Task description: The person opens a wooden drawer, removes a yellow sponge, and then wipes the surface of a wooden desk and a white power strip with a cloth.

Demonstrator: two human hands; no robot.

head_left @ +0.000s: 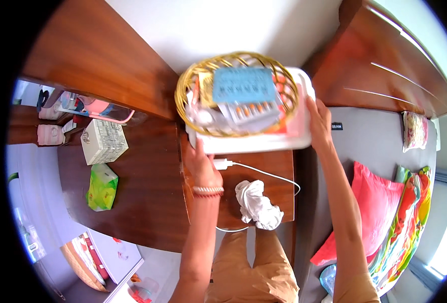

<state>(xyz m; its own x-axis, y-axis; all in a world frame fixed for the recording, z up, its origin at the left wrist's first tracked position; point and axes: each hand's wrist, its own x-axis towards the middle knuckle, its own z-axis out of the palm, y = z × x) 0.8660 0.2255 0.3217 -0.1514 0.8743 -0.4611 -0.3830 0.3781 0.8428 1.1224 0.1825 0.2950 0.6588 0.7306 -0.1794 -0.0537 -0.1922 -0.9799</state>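
Observation:
A white plastic tray (256,145) is held up at its two sides between my hands, over the small wooden table. My left hand (203,166) grips its near left corner, fingers partly hidden under the rim. My right hand (320,121) is closed round the right edge. On the tray rests an oval golden wicker basket (183,101). It is filled with medicine packs, among them a light blue pack (243,85) on top and a silver blister strip (254,112) with orange pills. Something red or pink shows in the tray beside the basket, too blurred to name.
Below the tray, a white charger (222,164) with its cable and a crumpled white cloth (258,204) lie on the wooden table (228,212). Leftward stand a patterned box (105,141) and a green tissue pack (102,187). At right is a grey bed (347,136) with a pink pillow (377,204).

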